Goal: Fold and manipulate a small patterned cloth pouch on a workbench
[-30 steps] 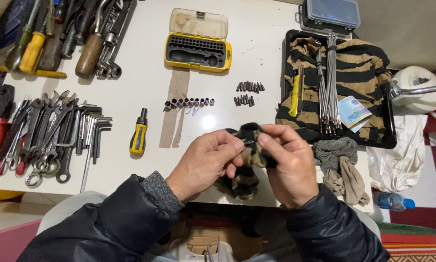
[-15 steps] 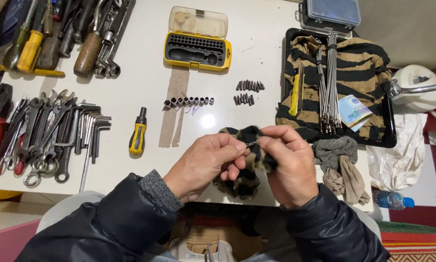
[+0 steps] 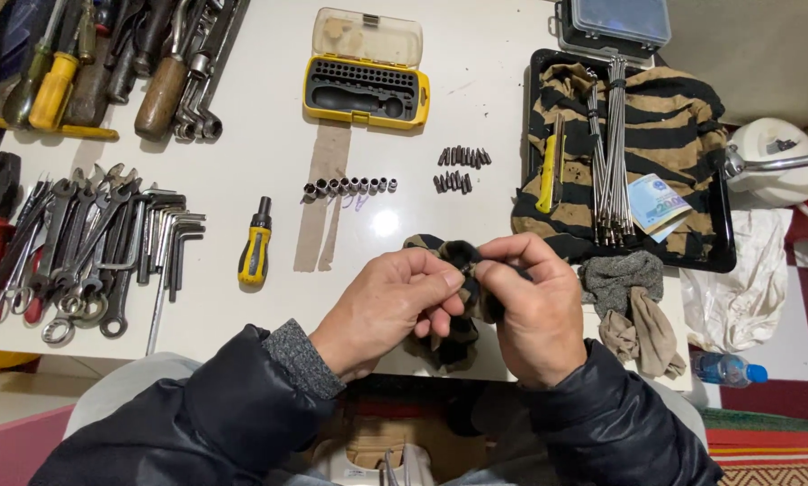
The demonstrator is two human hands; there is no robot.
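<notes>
White tabletop [image 3: 476,180] carries wrenches [image 3: 80,243], a yellow bit case [image 3: 366,90], a stubby screwdriver [image 3: 255,247] and loose bits [image 3: 462,157]. At its near edge, left hand [image 3: 386,310] and right hand [image 3: 534,310] both pinch a striped rag [image 3: 462,261], held just above the surface. Anything small wrapped inside could slip through the folds and drop off the edge

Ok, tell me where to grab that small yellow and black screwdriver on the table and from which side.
Take the small screwdriver by its yellow handle, the thick lower half. It lies flat and almost upright in the head view, black tip end pointing away from the person. Come from above, fingers closing across the handle from left and right; both sides look free, with the hex keys apart on its left and the tape strip on its right.
</notes>
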